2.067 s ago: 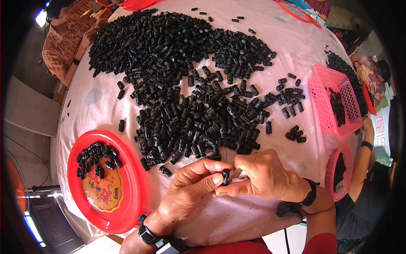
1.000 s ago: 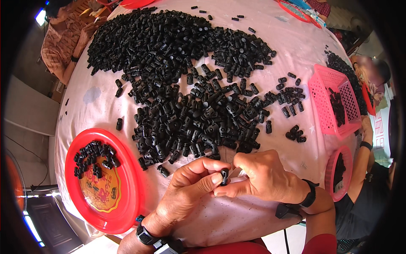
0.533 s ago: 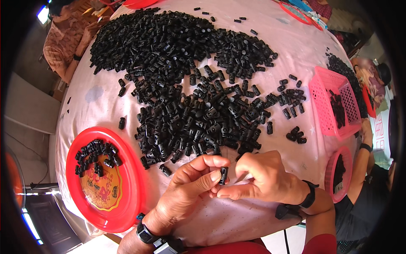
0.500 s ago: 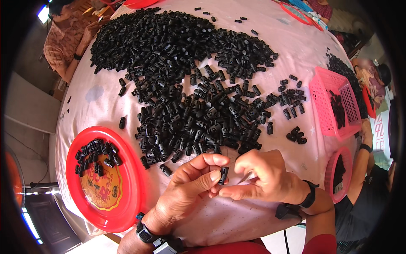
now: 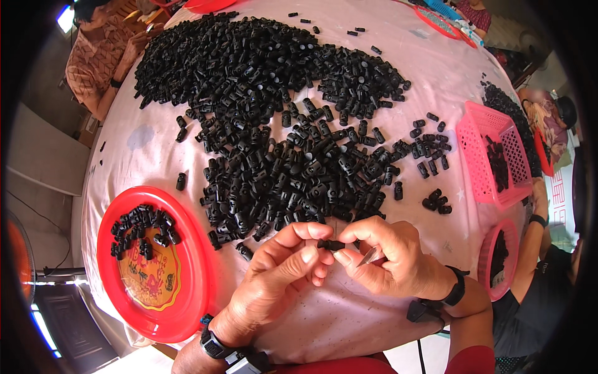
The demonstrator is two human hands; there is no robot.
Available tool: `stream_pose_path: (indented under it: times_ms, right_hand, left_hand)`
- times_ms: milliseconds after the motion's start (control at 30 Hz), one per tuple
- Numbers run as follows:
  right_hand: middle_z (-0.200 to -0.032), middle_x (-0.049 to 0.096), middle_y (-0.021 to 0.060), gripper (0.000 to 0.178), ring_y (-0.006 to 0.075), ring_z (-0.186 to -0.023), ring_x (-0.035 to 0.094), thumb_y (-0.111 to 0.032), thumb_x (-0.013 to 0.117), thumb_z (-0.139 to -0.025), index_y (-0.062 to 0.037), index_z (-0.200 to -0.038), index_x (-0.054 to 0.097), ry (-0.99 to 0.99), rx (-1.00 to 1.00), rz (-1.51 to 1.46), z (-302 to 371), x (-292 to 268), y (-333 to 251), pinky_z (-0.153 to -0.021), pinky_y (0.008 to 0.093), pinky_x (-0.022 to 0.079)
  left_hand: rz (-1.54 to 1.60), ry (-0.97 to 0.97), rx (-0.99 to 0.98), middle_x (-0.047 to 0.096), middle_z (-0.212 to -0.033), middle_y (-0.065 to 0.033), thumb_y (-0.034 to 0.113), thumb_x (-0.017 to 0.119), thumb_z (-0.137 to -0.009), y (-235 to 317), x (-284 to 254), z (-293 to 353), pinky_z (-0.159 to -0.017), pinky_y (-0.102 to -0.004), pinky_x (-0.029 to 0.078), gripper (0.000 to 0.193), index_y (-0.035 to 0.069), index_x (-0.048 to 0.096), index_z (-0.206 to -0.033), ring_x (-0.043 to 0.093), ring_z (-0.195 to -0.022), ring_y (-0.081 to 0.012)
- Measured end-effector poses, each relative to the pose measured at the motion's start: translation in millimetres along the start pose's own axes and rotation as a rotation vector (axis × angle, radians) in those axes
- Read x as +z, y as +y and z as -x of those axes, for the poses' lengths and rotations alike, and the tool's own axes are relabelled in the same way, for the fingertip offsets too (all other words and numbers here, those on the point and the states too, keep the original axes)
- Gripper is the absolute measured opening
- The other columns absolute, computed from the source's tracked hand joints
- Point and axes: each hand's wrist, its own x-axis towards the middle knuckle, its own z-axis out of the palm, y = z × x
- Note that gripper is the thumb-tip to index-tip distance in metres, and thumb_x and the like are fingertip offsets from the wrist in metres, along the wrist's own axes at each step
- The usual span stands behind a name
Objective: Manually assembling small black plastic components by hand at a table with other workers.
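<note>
A small black cord lock lies sideways between my two hands. My left hand pinches one end of it with thumb and fingers. Thumb and forefinger of my right hand close on the other end. A thin, pointed, blade-like piece also sticks out of my right hand; the rest of it is hidden by the fingers. Just beyond my fingertips spreads a big heap of similar black cord locks. To the left, a red round tray holds several more of them.
On the right stand a pink rectangular basket and a pink round basket, both with black pieces inside. Loose cord locks lie nearby. People sit at the far left and right of the cloth-covered table.
The cord lock has turned from upright to sideways in my left fingers. My right thumb and forefinger have come in to its free end, and the pointed piece shows more clearly.
</note>
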Motion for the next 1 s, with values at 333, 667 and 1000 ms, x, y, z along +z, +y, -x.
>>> stream_pose_path:
  times_ms: [333,667,1000]
  right_hand:
    - [-0.069,0.066,0.0082,0.035,0.0183,-0.056,0.067,-0.028,0.079,-0.079,-0.0048,-0.092,0.056,-0.040,0.046,0.025,1,3,-5,-0.048,0.0280,0.052]
    - [-0.062,0.062,0.0073,0.051,0.0197,-0.054,0.065,-0.050,0.078,-0.075,-0.0057,-0.081,0.054,-0.020,0.032,0.216,-3,3,-3,-0.047,0.0290,0.049]
    - [-0.055,0.055,0.0057,0.053,0.0190,-0.046,0.059,-0.054,0.075,-0.075,-0.0060,-0.078,0.052,-0.043,-0.010,0.306,-2,3,-1,-0.042,0.0309,0.045]
  left_hand:
    - [-0.112,0.007,0.059,0.061,-0.100,0.0004,0.016,0.056,-0.098,-11,-7,-2,-0.080,-0.0224,0.045,0.022,0.007,0.059,-0.118,0.053,-0.086,-0.0061]
    - [-0.165,-0.061,0.041,0.060,-0.106,-0.0007,0.016,0.055,-0.098,-7,-1,-1,-0.088,-0.0235,0.045,0.025,0.003,0.060,-0.119,0.055,-0.097,-0.0074]
    - [-0.291,-0.041,0.038,0.061,-0.108,0.0007,0.015,0.053,-0.100,-10,-3,-3,-0.088,-0.0219,0.043,0.025,0.004,0.060,-0.122,0.052,-0.097,-0.0050]
